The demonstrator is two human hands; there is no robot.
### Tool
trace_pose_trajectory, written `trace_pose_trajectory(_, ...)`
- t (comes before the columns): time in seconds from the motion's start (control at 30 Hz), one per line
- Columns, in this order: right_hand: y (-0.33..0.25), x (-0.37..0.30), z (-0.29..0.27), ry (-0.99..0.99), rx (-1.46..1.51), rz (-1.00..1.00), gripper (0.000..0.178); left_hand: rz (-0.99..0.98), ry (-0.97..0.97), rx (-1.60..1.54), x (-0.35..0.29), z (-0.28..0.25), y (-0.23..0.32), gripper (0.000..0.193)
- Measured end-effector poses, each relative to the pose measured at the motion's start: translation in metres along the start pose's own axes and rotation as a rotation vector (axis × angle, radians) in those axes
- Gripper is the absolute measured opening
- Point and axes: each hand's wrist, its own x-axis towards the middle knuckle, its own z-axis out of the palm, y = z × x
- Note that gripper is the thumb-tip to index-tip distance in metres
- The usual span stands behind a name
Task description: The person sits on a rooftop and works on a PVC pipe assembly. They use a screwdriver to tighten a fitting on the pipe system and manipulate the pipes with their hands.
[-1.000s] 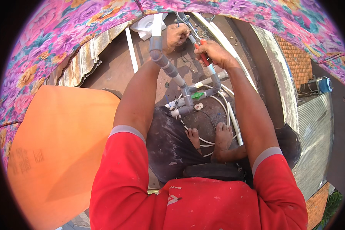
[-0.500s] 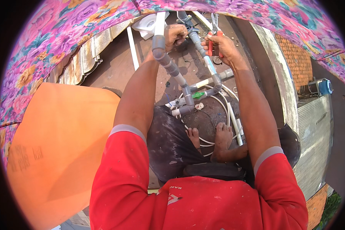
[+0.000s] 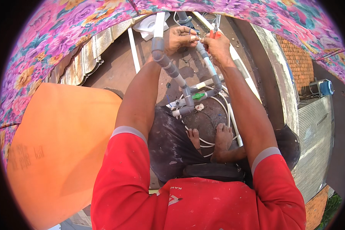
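My right hand (image 3: 218, 48) is closed round red-handled pliers (image 3: 214, 34), their metal end pointing away from me. Close beside it, my left hand (image 3: 178, 40) pinches with thumb and fingertips; what lies between them is too small to make out. Both hands meet over the far end of a grey and white plastic pipe (image 3: 208, 65). Another jointed pipe (image 3: 169, 69) rises in front of my left wrist and hides part of it. A green-handled valve (image 3: 198, 96) sits lower down among the pipe joints.
A white hose (image 3: 218, 100) lies coiled by my feet. White pipes (image 3: 133, 50) rest on the brown roof surface. An orange sheet (image 3: 61, 149) lies at the left. Flowered fabric (image 3: 234, 9) hangs overhead. A corrugated roof (image 3: 314, 142) borders the right.
My left hand has moved right, and its fingers now meet my right hand. The right hand has turned with the pliers. A long white pipe behind my right forearm shows more.
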Motion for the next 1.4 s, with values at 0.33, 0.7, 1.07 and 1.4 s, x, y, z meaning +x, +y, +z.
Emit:
trace_pose_trajectory(0.33,0.014,-0.005,-0.018,-0.053,-0.67,-0.053,0.05,0.037,0.341,0.336,0.008,0.013,-0.004,0.021)
trace_pose_trajectory(0.7,-0.001,-0.02,-0.006,0.004,-0.412,-0.396,0.038,-0.073,0.443,0.751,0.012,0.046,0.003,0.028)
trace_pose_trajectory(1.07,-0.003,0.016,-0.017,0.065,-0.487,-0.27,0.042,-0.099,0.034,0.301,0.008,0.02,-0.004,0.015)
trace_pose_trajectory(1.4,0.012,-0.008,-0.033,-0.195,-0.975,-0.091,0.055,0.074,0.319,0.227,0.01,0.023,-0.007,0.012)
